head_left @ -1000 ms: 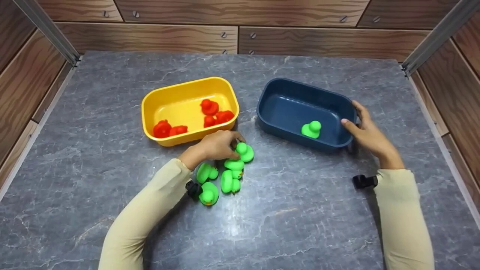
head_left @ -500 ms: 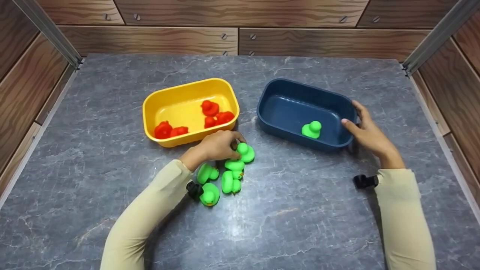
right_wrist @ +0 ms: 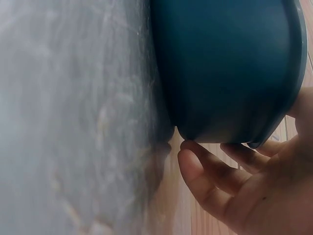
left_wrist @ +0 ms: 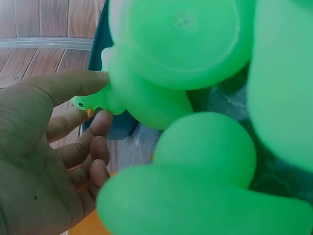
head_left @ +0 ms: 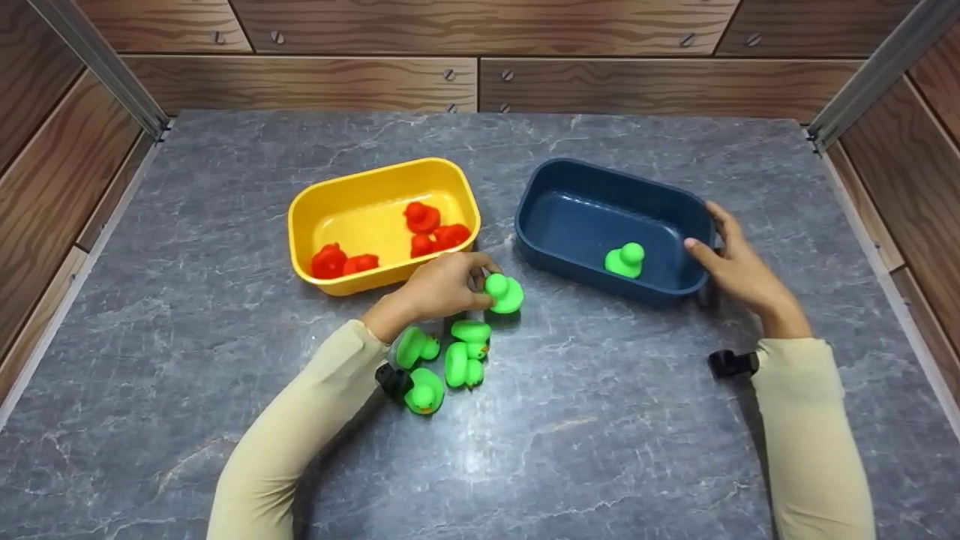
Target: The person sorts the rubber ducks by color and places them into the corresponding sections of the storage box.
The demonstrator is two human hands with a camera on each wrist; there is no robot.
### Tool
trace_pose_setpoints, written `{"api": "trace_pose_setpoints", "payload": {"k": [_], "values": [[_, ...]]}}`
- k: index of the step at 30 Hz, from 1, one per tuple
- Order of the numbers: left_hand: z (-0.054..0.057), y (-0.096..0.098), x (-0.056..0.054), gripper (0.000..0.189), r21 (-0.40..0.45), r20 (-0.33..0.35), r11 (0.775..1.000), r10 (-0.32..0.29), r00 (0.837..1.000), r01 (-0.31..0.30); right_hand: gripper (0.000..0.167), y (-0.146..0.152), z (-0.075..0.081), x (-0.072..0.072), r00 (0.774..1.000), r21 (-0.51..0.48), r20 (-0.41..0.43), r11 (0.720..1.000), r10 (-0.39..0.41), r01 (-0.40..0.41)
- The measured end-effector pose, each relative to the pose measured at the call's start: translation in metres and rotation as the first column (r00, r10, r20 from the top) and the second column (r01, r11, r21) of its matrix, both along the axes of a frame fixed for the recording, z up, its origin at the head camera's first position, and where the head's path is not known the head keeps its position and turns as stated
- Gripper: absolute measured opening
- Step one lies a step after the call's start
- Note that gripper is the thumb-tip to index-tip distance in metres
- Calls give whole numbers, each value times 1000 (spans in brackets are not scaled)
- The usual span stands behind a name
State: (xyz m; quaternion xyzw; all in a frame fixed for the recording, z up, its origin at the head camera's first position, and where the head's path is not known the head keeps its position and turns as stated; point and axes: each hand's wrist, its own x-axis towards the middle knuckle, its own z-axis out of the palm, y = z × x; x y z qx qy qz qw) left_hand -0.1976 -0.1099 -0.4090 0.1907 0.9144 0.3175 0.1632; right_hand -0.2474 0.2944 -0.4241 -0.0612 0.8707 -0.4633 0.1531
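My left hand (head_left: 448, 286) pinches a green rubber duck (head_left: 506, 295) by thumb and fingers, just above the table in front of the gap between two tubs. In the left wrist view the held duck's orange beak faces the palm. Several more green ducks (head_left: 456, 364) lie on the table under and beside the left wrist, some tipped on their sides. My right hand (head_left: 742, 274) grips the right end of the dark blue tub (head_left: 566, 221), thumb over the rim and fingers against the outer wall. One green duck (head_left: 625, 260) sits inside that tub.
A yellow tub (head_left: 349, 232) with several red rubber ducks (head_left: 421, 217) stands left of the blue tub. Wood-patterned panels (head_left: 300, 79) close off the back and sides of the grey marbled table (head_left: 585, 450).
The green duck in my left hand has come up off the table and moved slightly right and away from the other ducks. My right hand stays on the blue tub.
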Motion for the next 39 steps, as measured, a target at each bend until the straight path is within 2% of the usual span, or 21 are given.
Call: {"api": "trace_pose_setpoints", "payload": {"k": [7,17,23,28,33,39], "values": [[4,0,3,36,85,-33,996,20,999,-17,79,0,2,1,1000,0,7,1000,5,-5],[10,9,5,33,197,-77,979,60,995,-43,80,0,3,3,1000,6,9,1000,7,-7],[10,16,7,31,294,-113,955,73,991,-37,81,1,1,2,1000,-1,7,1000,3,-3],[17,21,8,31,371,-141,928,96,985,-38,81,1,1,2,1000,-4,3,1000,-1,1],[23,28,9,33,414,-179,909,131,975,-46,81,1,2,1,1000,-4,7,1000,-1,1],[35,38,7,32,435,-229,900,132,964,-20,81,1,0,1,1000,-5,1,1000,5,-5]]}}
